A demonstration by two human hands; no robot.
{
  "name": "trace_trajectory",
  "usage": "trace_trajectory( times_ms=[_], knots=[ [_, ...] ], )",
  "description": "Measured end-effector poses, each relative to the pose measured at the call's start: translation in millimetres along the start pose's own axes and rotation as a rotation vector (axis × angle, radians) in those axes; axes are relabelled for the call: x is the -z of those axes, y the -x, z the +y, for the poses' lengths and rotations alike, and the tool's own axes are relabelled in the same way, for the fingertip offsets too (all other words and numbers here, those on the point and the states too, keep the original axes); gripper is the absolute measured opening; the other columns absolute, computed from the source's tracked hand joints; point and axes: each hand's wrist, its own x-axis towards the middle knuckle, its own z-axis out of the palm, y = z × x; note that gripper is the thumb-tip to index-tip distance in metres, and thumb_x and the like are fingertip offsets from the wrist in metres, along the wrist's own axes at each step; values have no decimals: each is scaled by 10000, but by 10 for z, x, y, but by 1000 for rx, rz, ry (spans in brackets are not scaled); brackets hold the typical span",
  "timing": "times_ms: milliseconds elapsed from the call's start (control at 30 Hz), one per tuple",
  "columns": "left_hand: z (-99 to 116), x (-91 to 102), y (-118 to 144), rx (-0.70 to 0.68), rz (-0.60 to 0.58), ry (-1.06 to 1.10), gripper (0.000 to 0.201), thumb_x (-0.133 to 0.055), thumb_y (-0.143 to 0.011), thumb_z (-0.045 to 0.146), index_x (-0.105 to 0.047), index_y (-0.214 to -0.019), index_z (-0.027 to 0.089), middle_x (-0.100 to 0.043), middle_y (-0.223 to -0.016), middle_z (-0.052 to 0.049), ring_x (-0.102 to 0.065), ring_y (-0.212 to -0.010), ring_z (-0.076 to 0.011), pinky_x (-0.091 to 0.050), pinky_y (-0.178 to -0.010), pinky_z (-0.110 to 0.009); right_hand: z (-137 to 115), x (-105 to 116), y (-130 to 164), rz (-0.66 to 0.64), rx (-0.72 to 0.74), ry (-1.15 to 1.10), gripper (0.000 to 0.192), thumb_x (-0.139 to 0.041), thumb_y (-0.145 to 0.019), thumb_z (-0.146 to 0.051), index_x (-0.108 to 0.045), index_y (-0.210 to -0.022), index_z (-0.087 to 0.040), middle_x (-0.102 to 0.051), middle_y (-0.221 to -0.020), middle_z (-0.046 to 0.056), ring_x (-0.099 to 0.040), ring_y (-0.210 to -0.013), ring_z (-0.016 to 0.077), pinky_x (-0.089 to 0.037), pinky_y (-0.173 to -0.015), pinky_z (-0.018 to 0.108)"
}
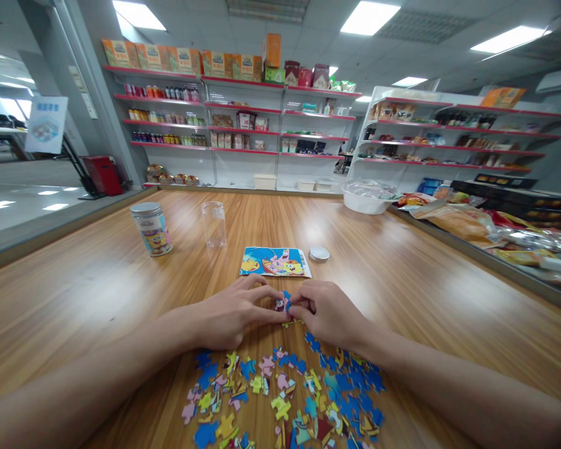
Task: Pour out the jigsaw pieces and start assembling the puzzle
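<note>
Fingers of both hands meet over a small cluster of puzzle pieces (282, 304) at the middle of the wooden counter (402, 262): the left hand (231, 315) pinches it from one side, the right hand (325, 312) from the other, fingertips closed on the pieces, which appear to be pressed together. By the look of it, the step in hand is joining pieces, early in the assembly, since nearly everything lies unassembled. A next move would likely call for picking a matching piece from the loose pile (285, 396), which is spread just in front of the wrists, and turning it so its tabs line up. That pile holds dozens of pieces, too many and too overlapped to count exactly; most are blue, with yellow and pink among them. Beyond the hands lies one picture card (275, 262), flat, and just beside it to the right one round metal lid (319, 254). Further left stand two jars, well apart from the hands: one clear empty jar (214, 224) without a lid, and one printed jar (151, 229) with its lid on.
</note>
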Motion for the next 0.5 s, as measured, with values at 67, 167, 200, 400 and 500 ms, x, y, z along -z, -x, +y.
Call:
trace_trajectory(
  times_ms=[67,167,200,400,500],
  knots=[
    [0,3,2,1,-4,0,811,-567,-645,-9,-527,-1385,320,-471,-1427,-41,-385,-1256,-323,-373,-1090,-547,35,0,2,18,128,46,91,-642,-826,-165,-697,-756,-152,-637,-715,40,-565,-673,150,-410,-625,275],
    [-3,4,5,7,-15,-4,808,-569,-643,-2,-526,-1387,310,-471,-1429,-44,-381,-1260,-326,-366,-1094,-554,98,-13,-8,5,284,57,132,-596,-879,-153,-722,-839,-155,-652,-784,59,-590,-738,160,-438,-667,281],
    [-5,4,6,7,-20,-3,809,-567,-640,-1,-525,-1387,306,-471,-1430,-45,-381,-1261,-326,-363,-1095,-556,118,-18,-14,8,320,60,153,-581,-897,-160,-729,-860,-156,-654,-796,64,-594,-747,163,-443,-673,284],
    [-33,-1,12,-8,-6,-2,826,-544,-619,-22,-533,-1374,315,-469,-1447,-34,-379,-1270,-332,-354,-1097,-567,166,-31,-44,78,376,78,257,-489,-973,-193,-684,-814,-138,-655,-757,65,-579,-720,166,-439,-659,289],
    [-44,-3,16,-11,-3,-7,832,-550,-623,-21,-523,-1380,325,-455,-1468,-28,-390,-1265,-331,-362,-1094,-555,169,-32,-51,101,333,54,251,-479,-986,-203,-677,-844,-143,-668,-778,61,-591,-721,158,-442,-668,279]
  ],
)
